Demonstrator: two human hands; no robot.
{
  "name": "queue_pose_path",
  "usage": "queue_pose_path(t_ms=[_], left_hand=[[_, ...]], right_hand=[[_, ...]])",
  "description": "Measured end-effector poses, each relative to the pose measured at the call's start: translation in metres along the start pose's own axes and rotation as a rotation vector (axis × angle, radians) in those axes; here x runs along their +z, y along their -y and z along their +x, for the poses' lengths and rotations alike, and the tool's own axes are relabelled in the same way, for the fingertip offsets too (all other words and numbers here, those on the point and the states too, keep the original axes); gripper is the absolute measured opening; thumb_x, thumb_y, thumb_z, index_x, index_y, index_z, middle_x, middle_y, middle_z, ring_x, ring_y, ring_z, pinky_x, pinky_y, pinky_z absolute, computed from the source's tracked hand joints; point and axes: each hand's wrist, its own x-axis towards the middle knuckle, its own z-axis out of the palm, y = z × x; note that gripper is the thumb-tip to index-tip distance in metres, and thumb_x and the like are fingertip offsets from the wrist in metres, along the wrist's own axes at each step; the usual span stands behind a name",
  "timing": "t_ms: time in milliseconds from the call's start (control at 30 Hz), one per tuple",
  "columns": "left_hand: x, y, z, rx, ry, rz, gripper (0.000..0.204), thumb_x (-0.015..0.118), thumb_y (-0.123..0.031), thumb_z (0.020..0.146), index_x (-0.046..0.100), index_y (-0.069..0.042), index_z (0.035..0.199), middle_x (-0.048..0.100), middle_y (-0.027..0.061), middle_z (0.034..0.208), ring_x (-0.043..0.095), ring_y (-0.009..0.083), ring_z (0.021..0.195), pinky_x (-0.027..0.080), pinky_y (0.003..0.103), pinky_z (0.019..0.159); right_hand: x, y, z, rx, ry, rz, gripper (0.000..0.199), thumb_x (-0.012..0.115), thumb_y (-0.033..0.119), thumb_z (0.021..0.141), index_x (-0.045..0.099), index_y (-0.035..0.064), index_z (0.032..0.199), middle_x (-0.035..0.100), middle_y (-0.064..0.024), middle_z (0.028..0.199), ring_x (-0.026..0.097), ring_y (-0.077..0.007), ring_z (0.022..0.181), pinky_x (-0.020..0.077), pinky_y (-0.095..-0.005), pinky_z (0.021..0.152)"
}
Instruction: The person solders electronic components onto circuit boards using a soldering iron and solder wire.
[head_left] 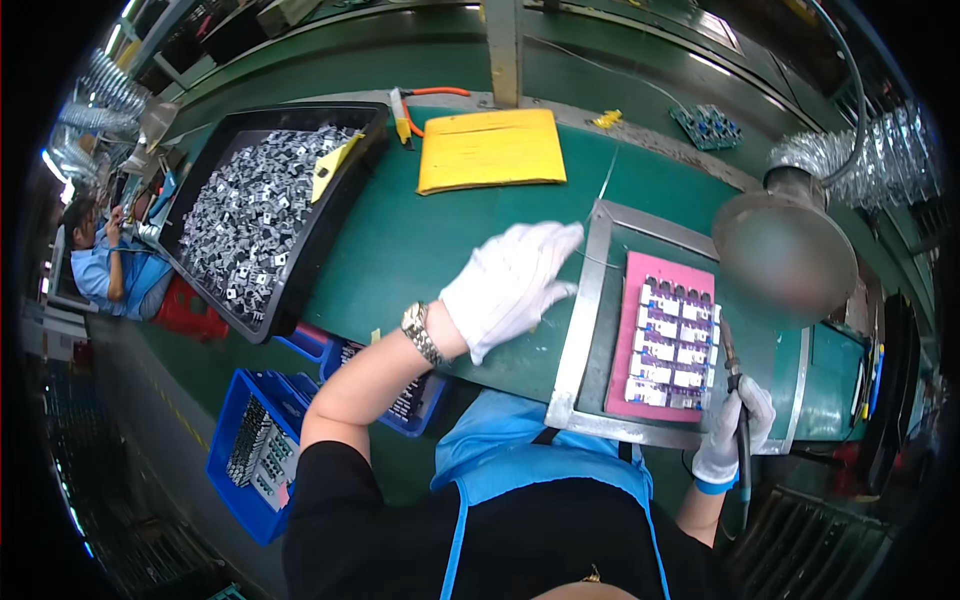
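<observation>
Two gloved hands at a green bench, one holding a soldering iron

Two hands wear white knit cotton gloves. Left hand [510, 285]: palm down, fingers spread and extended flat, gripping nothing, over the green mat with fingertips reaching the left rail of the metal frame [578, 330]. A metal-link wristwatch [421, 333] sits on the bare wrist. Right hand [735, 430]: closed around the handle of a soldering iron [738, 400], shaft upright (pen-like grip), tip pointing toward the board's right edge.

Frame is flat, grey, rectangular, and surrounds a pink fixture plate [628, 340]. On the plate lies a panel of small circuit boards [672, 343] in rows, purple and white; contact between iron tip and panel cannot be judged.

Containers: black plastic tray [345, 190], upper left, heaped with small grey metallic parts [245, 215]; a yellow card rests on them. Blue crates [235, 480] below the bench edge hold upright boards. A yellow padded envelope [490, 150] lies flat beyond the left hand. A round funnel-shaped hood [785, 250] on ribbed foil ducting hangs over the frame's right side.
</observation>
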Motion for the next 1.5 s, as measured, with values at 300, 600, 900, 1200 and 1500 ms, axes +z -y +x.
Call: queue_pose_path(t_ms=[300,600,900,1200,1500], left_hand=[[0.030,0.018,0.041,0.145,0.257,0.182,0.027,0.064,-0.023,0.090,0.065,-0.011,0.114,0.062,0.0055,0.124,0.059,0.0254,0.097,0.051,0.039,0.086],[0.022,0.003,0.043,0.331,-0.026,0.092,0.007,0.065,-0.011,0.083,0.060,-0.010,0.089,0.064,0.0079,0.106,0.059,0.0283,0.111,0.044,0.046,0.102],[0.011,-0.070,0.028,0.649,-0.060,-0.197,0.016,0.070,-0.016,0.079,0.059,-0.012,0.090,0.059,0.0043,0.084,0.063,0.0262,0.081,0.054,0.039,0.076],[-0.009,-0.056,0.030,0.665,-0.206,-0.003,0.028,0.070,-0.020,0.074,0.067,-0.014,0.101,0.057,-0.0016,0.074,0.056,0.0176,0.064,0.044,0.033,0.054],[-0.039,-0.026,0.001,0.540,-0.323,0.165,0.023,0.070,-0.016,0.072,0.067,-0.012,0.095,0.051,-0.0022,0.066,0.053,0.0160,0.058,0.041,0.031,0.050]], right_hand=[[-0.005,0.009,0.000,-0.006,0.036,-0.012,0.020,0.064,-0.002,0.089,0.060,0.0019,0.108,0.066,-0.0133,0.097,0.060,-0.0233,0.076,0.0503,-0.0341,0.068],[-0.003,0.011,0.005,0.024,0.053,-0.023,0.021,0.060,0.001,0.095,0.057,0.0005,0.116,0.062,-0.0136,0.107,0.059,-0.0190,0.090,0.0500,-0.0325,0.082],[0.035,0.052,0.032,0.115,0.223,0.295,0.017,0.066,0.012,0.095,0.062,0.0049,0.110,0.072,-0.0182,0.110,0.071,-0.0301,0.097,0.0538,-0.0377,0.086],[0.038,0.053,0.014,0.233,0.156,0.346,0.020,0.068,-0.002,0.090,0.060,0.0051,0.106,0.067,-0.0138,0.100,0.068,-0.0225,0.084,0.0554,-0.0321,0.071],[0.021,0.048,0.022,0.041,0.182,0.138,0.013,0.059,0.003,0.094,0.057,0.0092,0.105,0.064,-0.0092,0.086,0.058,-0.0251,0.073,0.0463,-0.0397,0.072]])
